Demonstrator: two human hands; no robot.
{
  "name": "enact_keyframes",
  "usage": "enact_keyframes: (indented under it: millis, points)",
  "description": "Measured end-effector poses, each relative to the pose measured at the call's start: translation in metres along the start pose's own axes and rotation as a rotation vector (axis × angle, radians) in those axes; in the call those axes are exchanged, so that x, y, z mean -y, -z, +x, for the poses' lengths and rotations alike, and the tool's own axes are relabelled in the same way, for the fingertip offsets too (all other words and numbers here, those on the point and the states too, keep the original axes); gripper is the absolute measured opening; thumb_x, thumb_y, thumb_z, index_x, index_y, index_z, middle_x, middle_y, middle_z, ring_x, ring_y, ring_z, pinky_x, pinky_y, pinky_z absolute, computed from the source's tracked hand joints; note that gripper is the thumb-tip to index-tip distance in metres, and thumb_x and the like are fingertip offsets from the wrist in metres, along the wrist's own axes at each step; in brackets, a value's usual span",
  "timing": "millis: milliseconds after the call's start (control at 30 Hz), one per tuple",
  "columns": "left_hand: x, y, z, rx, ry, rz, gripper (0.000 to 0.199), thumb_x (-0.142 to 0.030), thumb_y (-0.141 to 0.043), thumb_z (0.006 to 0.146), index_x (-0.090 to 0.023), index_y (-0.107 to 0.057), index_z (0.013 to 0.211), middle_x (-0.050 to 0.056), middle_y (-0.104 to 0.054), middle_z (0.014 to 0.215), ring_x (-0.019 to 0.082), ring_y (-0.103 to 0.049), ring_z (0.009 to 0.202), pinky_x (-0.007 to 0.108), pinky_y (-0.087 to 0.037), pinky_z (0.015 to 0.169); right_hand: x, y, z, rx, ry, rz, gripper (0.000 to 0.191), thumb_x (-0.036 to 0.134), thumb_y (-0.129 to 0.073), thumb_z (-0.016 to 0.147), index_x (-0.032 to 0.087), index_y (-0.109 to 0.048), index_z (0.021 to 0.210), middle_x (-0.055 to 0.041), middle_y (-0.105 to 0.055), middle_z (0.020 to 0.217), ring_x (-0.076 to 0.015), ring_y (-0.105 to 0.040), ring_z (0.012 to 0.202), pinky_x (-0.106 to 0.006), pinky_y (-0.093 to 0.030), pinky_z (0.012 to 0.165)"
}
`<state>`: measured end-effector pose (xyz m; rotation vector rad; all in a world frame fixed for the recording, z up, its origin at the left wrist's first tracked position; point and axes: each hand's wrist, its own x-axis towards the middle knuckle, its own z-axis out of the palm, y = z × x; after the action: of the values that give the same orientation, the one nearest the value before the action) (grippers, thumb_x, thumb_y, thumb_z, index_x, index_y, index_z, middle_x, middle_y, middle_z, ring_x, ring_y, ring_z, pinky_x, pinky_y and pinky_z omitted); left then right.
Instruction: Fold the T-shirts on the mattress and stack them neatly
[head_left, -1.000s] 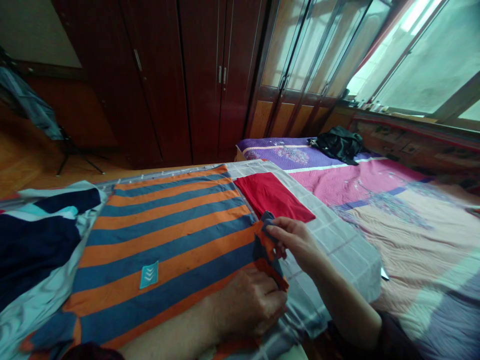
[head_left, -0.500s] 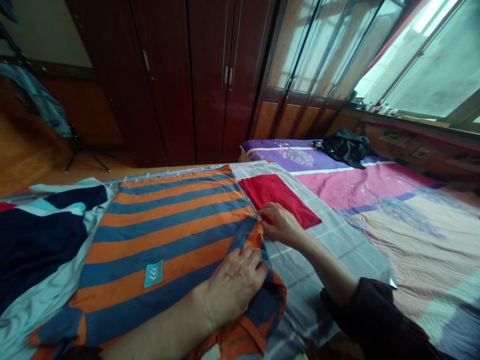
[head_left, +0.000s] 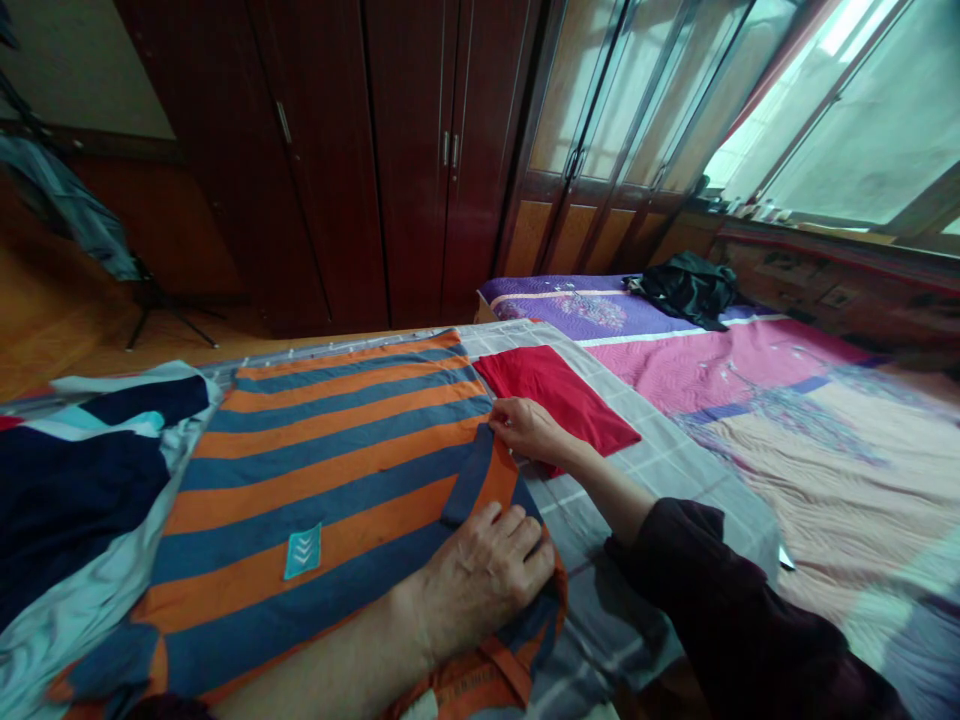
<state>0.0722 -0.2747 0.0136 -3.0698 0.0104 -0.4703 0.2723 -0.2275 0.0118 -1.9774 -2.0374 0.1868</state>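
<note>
An orange and blue-grey striped shirt (head_left: 322, 470) lies spread on a grey checked cloth (head_left: 720, 500), its right edge partly folded inward. My right hand (head_left: 525, 430) pinches the fabric at that right edge, beside a folded red cloth (head_left: 562, 385). Nearer to me, my left hand (head_left: 487, 565) rests on the shirt by the fold, with its fingers curled over the fabric. A small teal patch (head_left: 302, 551) shows on the shirt's front. The collar area at the bottom is crumpled and partly hidden by my left forearm.
Navy and white garments (head_left: 82, 500) lie at the left. Beyond, a bed with a purple and pink cover (head_left: 675, 370) holds a black garment (head_left: 686, 290). Dark red wardrobes (head_left: 337, 170) stand behind, and a tripod stand (head_left: 154, 300) is on the floor at left.
My right hand has moved left and slightly away from me, drawing the shirt's edge inward and widening the fold. My left hand has shifted slightly right.
</note>
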Motion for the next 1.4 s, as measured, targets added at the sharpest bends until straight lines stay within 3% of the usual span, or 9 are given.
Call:
enact_keyframes:
  millis: [167, 367, 500, 667, 767, 967, 1200, 1300, 1400]
  points:
    - [0.003, -0.005, 0.002, -0.004, -0.060, 0.002, 0.014, -0.013, -0.043, 0.091, -0.015, -0.052, 0.081, 0.005, -0.053, 0.081, 0.020, -0.051, 0.076, 0.034, -0.045, 0.068, -0.007, -0.007, 0.007, 0.013, 0.016, 0.080, 0.013, 0.017, -0.049, 0.081, 0.016, -0.062, 0.078, -0.0015, -0.062, 0.069, -0.0113, -0.053, 0.061, -0.022, -0.032, 0.056]
    - [0.005, 0.005, -0.001, 0.055, 0.001, -0.020, 0.014, -0.010, -0.042, 0.090, -0.015, -0.054, 0.095, 0.006, -0.056, 0.086, 0.020, -0.052, 0.081, 0.034, -0.046, 0.073, -0.020, 0.000, 0.006, 0.078, 0.041, 0.180, 0.013, 0.019, -0.053, 0.079, 0.016, -0.066, 0.082, -0.0010, -0.064, 0.071, -0.0113, -0.054, 0.063, -0.021, -0.035, 0.057]
    - [0.010, 0.010, -0.003, 0.159, 0.057, -0.171, 0.005, -0.018, -0.053, 0.084, -0.018, -0.055, 0.079, 0.003, -0.057, 0.081, 0.019, -0.054, 0.081, 0.032, -0.045, 0.077, -0.023, 0.001, 0.002, 0.142, 0.059, 0.244, 0.011, 0.023, -0.060, 0.075, 0.016, -0.068, 0.077, 0.0009, -0.061, 0.066, -0.0100, -0.051, 0.058, -0.021, -0.033, 0.053]
    - [0.034, 0.018, -0.003, 0.119, 0.537, -0.145, 0.017, -0.027, -0.043, 0.092, -0.018, -0.056, 0.086, 0.005, -0.059, 0.088, 0.021, -0.058, 0.086, 0.033, -0.046, 0.075, -0.022, 0.002, -0.001, 0.123, 0.035, 0.335, 0.012, 0.023, -0.059, 0.075, 0.015, -0.064, 0.068, 0.0018, -0.056, 0.061, -0.0094, -0.048, 0.057, -0.020, -0.033, 0.052]
    - [0.045, 0.010, -0.006, 0.193, 0.750, -0.070, 0.023, -0.037, -0.048, 0.091, -0.016, -0.056, 0.091, 0.009, -0.060, 0.094, 0.025, -0.060, 0.090, 0.036, -0.048, 0.075, -0.018, 0.003, -0.001, 0.116, 0.019, 0.408, 0.016, 0.028, -0.058, 0.077, 0.015, -0.065, 0.071, 0.0021, -0.057, 0.061, -0.0089, -0.048, 0.056, -0.020, -0.034, 0.051]
    - [0.054, -0.003, -0.007, 0.215, 0.759, -0.211, 0.006, -0.023, -0.051, 0.087, -0.018, -0.054, 0.085, 0.004, -0.063, 0.086, 0.020, -0.063, 0.084, 0.029, -0.044, 0.071, -0.019, -0.006, 0.004, 0.143, 0.028, 0.521, 0.025, 0.036, -0.057, 0.078, 0.014, -0.068, 0.081, -0.0002, -0.063, 0.068, -0.0110, -0.053, 0.060, -0.020, -0.039, 0.052]
    - [0.084, 0.015, -0.016, 0.166, 0.838, -0.334, 0.009, -0.013, -0.050, 0.081, -0.021, -0.052, 0.083, -0.002, -0.062, 0.077, 0.016, -0.060, 0.075, 0.024, -0.038, 0.065, -0.024, -0.009, 0.009, 0.161, 0.039, 0.529, 0.028, 0.038, -0.058, 0.078, 0.014, -0.071, 0.083, -0.0003, -0.063, 0.068, -0.0113, -0.053, 0.061, -0.020, -0.039, 0.052]
    - [0.090, 0.024, -0.022, 0.245, 0.795, -0.260, 0.010, -0.014, -0.052, 0.081, -0.021, -0.053, 0.088, 0.000, -0.062, 0.081, 0.017, -0.060, 0.078, 0.026, -0.041, 0.069, -0.022, -0.010, 0.009, 0.150, 0.048, 0.496, 0.024, 0.035, -0.060, 0.077, 0.015, -0.071, 0.079, 0.0006, -0.062, 0.066, -0.0108, -0.052, 0.060, -0.020, -0.037, 0.051]
    - [0.079, 0.033, -0.020, 0.196, 0.679, -0.175, 0.012, -0.017, -0.053, 0.083, -0.020, -0.053, 0.094, 0.003, -0.059, 0.094, 0.020, -0.059, 0.089, 0.029, -0.043, 0.077, -0.021, -0.012, 0.011, 0.147, 0.058, 0.471, 0.022, 0.034, -0.060, 0.077, 0.015, -0.072, 0.078, 0.0011, -0.062, 0.064, -0.0101, -0.050, 0.058, -0.020, -0.034, 0.051]
